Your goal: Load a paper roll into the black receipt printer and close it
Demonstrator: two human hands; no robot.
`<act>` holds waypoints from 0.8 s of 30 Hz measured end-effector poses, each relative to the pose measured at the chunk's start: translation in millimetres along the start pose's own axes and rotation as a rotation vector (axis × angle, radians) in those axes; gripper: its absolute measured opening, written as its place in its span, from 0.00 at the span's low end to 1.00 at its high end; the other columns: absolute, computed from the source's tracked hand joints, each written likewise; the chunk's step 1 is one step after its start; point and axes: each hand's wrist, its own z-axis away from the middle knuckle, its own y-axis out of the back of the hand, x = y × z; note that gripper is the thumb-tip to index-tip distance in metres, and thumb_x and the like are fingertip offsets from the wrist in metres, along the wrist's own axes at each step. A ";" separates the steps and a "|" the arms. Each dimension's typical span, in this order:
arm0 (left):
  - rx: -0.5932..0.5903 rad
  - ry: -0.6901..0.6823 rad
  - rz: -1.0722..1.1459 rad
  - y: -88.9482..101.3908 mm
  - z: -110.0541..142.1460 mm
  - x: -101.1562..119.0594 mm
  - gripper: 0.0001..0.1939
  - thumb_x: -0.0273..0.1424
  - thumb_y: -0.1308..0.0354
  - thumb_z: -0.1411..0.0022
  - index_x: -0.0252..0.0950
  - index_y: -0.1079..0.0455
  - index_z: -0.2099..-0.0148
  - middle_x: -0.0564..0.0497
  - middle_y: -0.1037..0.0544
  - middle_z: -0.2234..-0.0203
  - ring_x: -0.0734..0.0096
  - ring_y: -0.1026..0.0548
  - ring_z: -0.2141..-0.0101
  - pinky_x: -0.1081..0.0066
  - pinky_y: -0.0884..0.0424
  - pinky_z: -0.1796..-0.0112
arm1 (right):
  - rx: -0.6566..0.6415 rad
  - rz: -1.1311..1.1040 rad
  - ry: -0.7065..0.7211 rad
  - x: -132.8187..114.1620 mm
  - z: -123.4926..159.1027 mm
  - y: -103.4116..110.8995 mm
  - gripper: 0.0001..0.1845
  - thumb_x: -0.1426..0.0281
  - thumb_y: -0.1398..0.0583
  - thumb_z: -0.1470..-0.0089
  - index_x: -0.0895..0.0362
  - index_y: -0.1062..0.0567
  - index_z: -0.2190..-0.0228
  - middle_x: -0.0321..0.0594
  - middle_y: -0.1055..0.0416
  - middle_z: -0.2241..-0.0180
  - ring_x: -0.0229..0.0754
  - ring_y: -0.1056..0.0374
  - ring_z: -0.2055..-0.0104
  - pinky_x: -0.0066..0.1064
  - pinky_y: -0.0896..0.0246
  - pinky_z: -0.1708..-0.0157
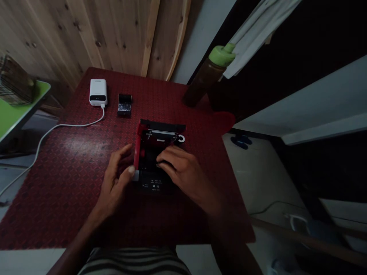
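A small red and black device (149, 179) with its lid raised lies on the table in front of me. Its front panel carries small light markings, and a metal bar and a white ring show near the hinge. My right hand (183, 168) reaches over the dark opening, thumb and forefinger pinched together; whatever is between them is too dark to make out. At the device's left side is my left hand (117, 173), its fingers apart and curved, the thumb against the front left corner. Beyond the device lies a small black cartridge-like piece (124, 105) with a shiny dark middle.
The table (86, 183) has a red patterned cover. At its back left stands a white power bank (98, 91) with a white cable (71, 125) running off left. A brown bottle (205, 74) with a green cap is at the back right. A green table (17, 110) is on the left.
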 end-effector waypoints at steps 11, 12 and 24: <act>0.022 -0.334 -0.199 -19.5 -83.3 41.0 0.20 0.45 0.41 0.22 0.47 0.22 0.35 0.48 0.19 0.38 0.55 0.23 0.38 0.55 0.27 0.37 | 0.200 -0.004 0.037 -8.5 23.4 -18.5 0.11 0.79 0.39 0.27 0.55 0.19 0.58 0.40 0.18 0.61 0.42 0.20 0.60 0.34 0.21 0.56; 0.032 -0.329 -0.201 -19.7 -83.5 41.2 0.20 0.45 0.41 0.22 0.46 0.21 0.35 0.48 0.18 0.39 0.55 0.21 0.40 0.55 0.26 0.38 | 0.208 0.018 0.050 -9.1 24.8 -19.8 0.11 0.80 0.39 0.28 0.55 0.19 0.58 0.40 0.18 0.61 0.42 0.20 0.59 0.34 0.22 0.56; 0.107 -0.154 0.040 -16.7 -55.3 31.3 0.13 0.40 0.28 0.33 0.43 0.14 0.50 0.47 0.17 0.39 0.51 0.22 0.35 0.53 0.25 0.35 | 0.379 0.487 0.154 -27.7 48.9 -33.1 0.13 0.78 0.40 0.26 0.53 0.17 0.60 0.42 0.17 0.62 0.43 0.27 0.65 0.36 0.28 0.62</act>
